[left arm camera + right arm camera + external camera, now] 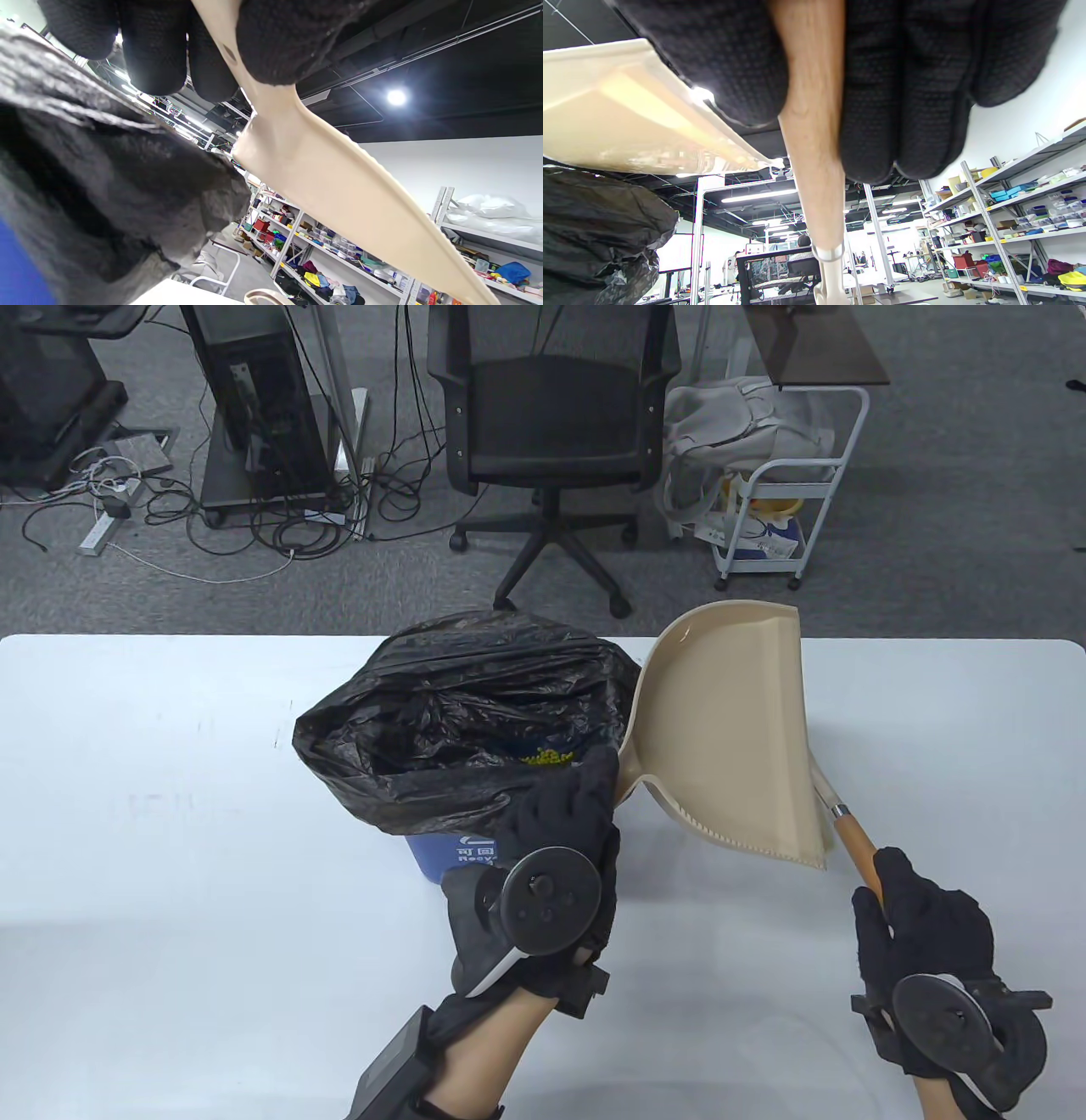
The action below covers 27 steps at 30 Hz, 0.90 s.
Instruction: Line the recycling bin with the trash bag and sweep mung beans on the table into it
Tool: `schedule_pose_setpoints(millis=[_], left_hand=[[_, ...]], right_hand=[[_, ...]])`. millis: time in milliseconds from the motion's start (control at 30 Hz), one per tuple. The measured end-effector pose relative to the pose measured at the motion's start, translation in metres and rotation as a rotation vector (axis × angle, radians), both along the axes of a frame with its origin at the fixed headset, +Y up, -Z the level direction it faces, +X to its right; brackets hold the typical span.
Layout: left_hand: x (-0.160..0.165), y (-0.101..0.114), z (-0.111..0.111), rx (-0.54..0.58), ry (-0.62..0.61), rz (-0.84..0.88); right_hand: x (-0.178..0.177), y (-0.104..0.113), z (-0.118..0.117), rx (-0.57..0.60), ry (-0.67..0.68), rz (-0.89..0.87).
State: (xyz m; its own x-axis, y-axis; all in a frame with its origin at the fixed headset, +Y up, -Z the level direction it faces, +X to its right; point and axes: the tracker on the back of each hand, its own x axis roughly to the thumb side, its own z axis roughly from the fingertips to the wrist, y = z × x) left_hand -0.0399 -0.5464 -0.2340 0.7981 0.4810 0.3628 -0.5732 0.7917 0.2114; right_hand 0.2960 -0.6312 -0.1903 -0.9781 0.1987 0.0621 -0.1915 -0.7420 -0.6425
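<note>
A blue recycling bin (441,855) stands mid-table, lined with a black trash bag (462,704) whose rim folds over its edge. Green mung beans (550,757) lie inside the bag. My left hand (562,836) grips the handle of a beige dustpan (734,738), which is tipped up on its side beside the bin's right rim. In the left wrist view the dustpan (339,186) runs from my fingers (152,42) past the bag (106,178). My right hand (920,929) grips the wooden brush handle (855,840) behind the dustpan; its fingers (908,84) wrap the handle (814,140).
The white table (170,831) spreads to both sides of the bin. Beyond its far edge stand a black office chair (551,415), a white cart (780,500) and cables on the floor. Storage shelves (1018,203) fill the room behind.
</note>
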Motion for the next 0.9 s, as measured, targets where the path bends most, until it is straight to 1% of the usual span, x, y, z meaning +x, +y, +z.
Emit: schedule_pose_setpoints(millis=[533,900], left_hand=[[0.01,-0.046,0.009,-0.034,-0.041,0.024],[0.005,-0.087,0.006,-0.095,-0.046,0.044]], right_hand=[[0.005,0.002,0.0,-0.006,-0.001,-0.026],[0.004,0.002,0.0,-0.005,-0.002,-0.018]])
